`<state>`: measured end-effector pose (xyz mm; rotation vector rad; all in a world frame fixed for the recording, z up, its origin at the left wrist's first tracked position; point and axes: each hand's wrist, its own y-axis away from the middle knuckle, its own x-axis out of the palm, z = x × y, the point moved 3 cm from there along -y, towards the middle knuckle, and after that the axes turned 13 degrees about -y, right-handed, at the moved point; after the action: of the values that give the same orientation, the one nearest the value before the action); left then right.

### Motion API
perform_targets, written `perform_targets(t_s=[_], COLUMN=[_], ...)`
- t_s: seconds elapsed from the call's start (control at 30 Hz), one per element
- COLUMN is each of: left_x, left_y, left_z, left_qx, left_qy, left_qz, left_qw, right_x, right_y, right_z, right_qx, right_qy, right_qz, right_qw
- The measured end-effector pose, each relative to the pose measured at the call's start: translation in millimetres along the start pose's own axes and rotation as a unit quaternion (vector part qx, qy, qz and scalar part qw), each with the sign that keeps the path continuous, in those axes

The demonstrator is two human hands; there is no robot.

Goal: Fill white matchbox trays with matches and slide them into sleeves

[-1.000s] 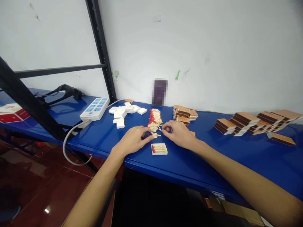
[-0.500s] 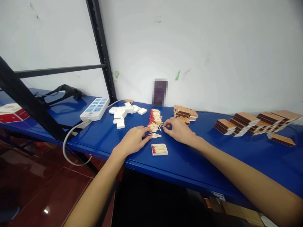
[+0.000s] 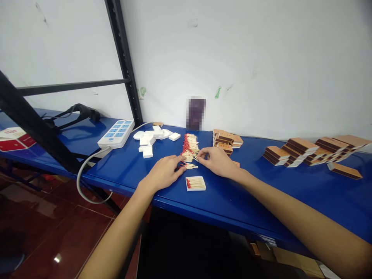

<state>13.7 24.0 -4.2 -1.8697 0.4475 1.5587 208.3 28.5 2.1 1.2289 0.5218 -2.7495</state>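
On the blue counter (image 3: 226, 205), loose red-headed matches (image 3: 190, 144) sit in a pile between the two hands, left hand (image 3: 162, 172) at the head side with thumb and fingers curved and a gap between them, right hand (image 3: 216, 159) at the stick side with thumb and index close together; can't tell if either set of fingers is actually gripping matches. White tray (image 3: 195, 189) with a part-load of matches lies nearer the counter's front edge, white pieces (image 3: 148, 140) off to the left, matchbox sleeves (image 3: 300, 146) stacked far right.
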Motion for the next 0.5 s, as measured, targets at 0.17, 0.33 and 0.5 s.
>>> perform_targets(t_s=[0.17, 0.33, 0.5], left_x=[-0.4, -3.0, -4.4], left_y=[-0.4, -0.6, -1.4], left_z=[-0.3, -2.3, -3.8], left_qx=[0.008, 0.011, 0.015], left_qy=[0.004, 0.002, 0.001], left_qz=[-0.001, -0.002, 0.000], left_qw=[1.000, 1.000, 1.000], right_x=[2.3, 5.8, 6.9], right_y=[0.3, -1.0, -1.5], right_z=[1.6, 1.0, -0.5], right_qx=[0.008, 0.005, 0.010], right_qy=[-0.010, 0.004, 0.016], right_qz=[0.000, 0.004, 0.026], right_qw=[1.000, 1.000, 0.999])
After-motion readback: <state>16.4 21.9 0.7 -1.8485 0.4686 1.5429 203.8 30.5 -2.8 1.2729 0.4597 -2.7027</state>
